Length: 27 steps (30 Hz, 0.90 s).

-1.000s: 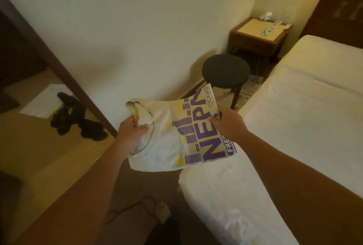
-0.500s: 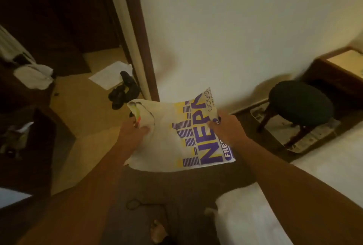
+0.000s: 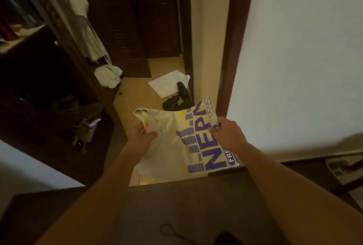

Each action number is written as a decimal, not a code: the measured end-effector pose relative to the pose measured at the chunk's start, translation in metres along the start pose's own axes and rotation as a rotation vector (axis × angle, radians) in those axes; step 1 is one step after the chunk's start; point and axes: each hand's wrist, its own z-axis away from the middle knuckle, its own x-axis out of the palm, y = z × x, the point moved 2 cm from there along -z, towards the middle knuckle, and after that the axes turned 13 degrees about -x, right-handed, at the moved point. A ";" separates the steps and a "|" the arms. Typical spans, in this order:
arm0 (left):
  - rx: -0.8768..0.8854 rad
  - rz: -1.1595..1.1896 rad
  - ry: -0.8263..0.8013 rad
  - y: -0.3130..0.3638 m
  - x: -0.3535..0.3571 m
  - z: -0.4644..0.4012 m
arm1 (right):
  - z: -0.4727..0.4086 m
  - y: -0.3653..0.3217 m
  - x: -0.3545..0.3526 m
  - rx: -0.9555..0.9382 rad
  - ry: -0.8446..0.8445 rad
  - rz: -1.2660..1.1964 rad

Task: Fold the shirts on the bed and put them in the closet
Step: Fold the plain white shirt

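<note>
I see a folded white shirt with purple lettering and yellow bars, held in the air before a dark doorway. The left hand grips its collar end, the right hand pinches its far edge. The lettering is cut off by the fold; the closet at left is too dark to read.
</note>
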 end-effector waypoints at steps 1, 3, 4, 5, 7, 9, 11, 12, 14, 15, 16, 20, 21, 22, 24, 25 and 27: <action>-0.006 0.010 0.018 0.003 -0.005 -0.012 | -0.018 -0.005 0.004 -0.012 -0.027 -0.001; -0.017 0.019 0.058 0.011 -0.010 -0.033 | -0.052 -0.009 0.011 -0.040 -0.066 -0.004; -0.026 0.025 0.075 0.016 -0.013 -0.044 | -0.070 -0.012 0.014 -0.064 -0.081 -0.004; -0.031 0.026 0.089 0.019 -0.014 -0.051 | -0.081 -0.013 0.016 -0.087 -0.086 -0.003; -0.046 0.052 0.122 0.030 -0.017 -0.073 | -0.121 -0.016 0.021 -0.150 -0.110 -0.001; -0.064 0.079 0.154 0.042 -0.020 -0.091 | -0.156 -0.022 0.021 -0.183 -0.129 -0.008; -0.076 0.113 0.189 0.053 -0.022 -0.105 | -0.185 -0.028 0.020 -0.211 -0.151 -0.006; -0.074 0.128 0.207 0.057 -0.023 -0.112 | -0.201 -0.031 0.021 -0.226 -0.167 -0.002; -0.061 0.160 0.225 0.064 -0.025 -0.124 | -0.225 -0.038 0.024 -0.254 -0.187 0.010; -0.051 0.169 0.233 0.067 -0.026 -0.130 | -0.235 -0.041 0.026 -0.266 -0.203 0.020; -0.048 0.174 0.243 0.071 -0.026 -0.136 | -0.246 -0.044 0.030 -0.278 -0.223 0.025; -0.069 0.201 0.285 0.085 -0.030 -0.166 | -0.287 -0.051 0.046 -0.297 -0.281 0.031; -0.078 0.209 0.291 0.087 -0.032 -0.175 | -0.297 -0.052 0.050 -0.298 -0.288 0.030; -0.086 0.219 0.296 0.090 -0.033 -0.187 | -0.308 -0.055 0.054 -0.293 -0.295 0.032; -0.082 0.232 0.296 0.097 -0.038 -0.212 | -0.331 -0.060 0.063 -0.288 -0.296 0.037; -0.087 0.239 0.291 0.101 -0.041 -0.223 | -0.341 -0.063 0.066 -0.287 -0.290 0.035; -0.090 0.243 0.282 0.110 -0.049 -0.252 | -0.367 -0.074 0.073 -0.284 -0.277 0.033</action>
